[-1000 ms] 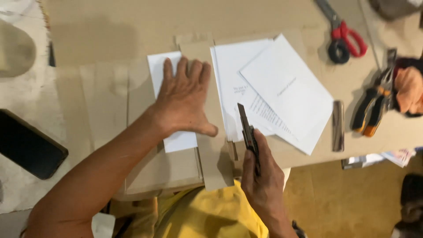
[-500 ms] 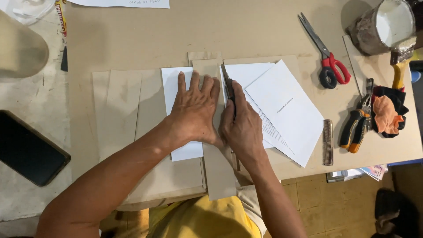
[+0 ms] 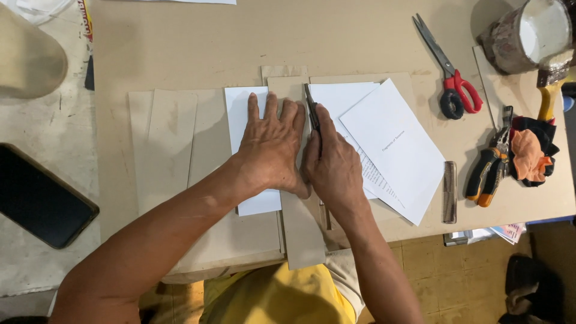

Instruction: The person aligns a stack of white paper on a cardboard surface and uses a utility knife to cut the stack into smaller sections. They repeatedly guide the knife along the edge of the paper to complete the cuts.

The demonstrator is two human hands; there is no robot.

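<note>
My left hand [image 3: 271, 150] lies flat, fingers spread, pressing a long cardboard strip [image 3: 301, 231] down over a white sheet [image 3: 243, 114] on the cardboard-covered table. My right hand [image 3: 332, 168] is right beside it, closed around a dark utility knife [image 3: 311, 113]. The knife's tip points away from me along the strip's right edge, near its far end. Just right of the knife lies a stack of white printed sheets [image 3: 396, 147], the top one turned at an angle.
Red-handled scissors [image 3: 451, 78], orange-handled pliers [image 3: 491, 165], an orange-and-black cloth [image 3: 531, 153], a small comb [image 3: 449, 192], a pot of white glue [image 3: 531, 33] and a brush [image 3: 549, 84] lie at right. A black phone [image 3: 42, 198] rests at left.
A second ago my right hand held the knife near the table's front edge. It has moved forward to the strip's far end beside my left hand. The left hand has stayed pressed down.
</note>
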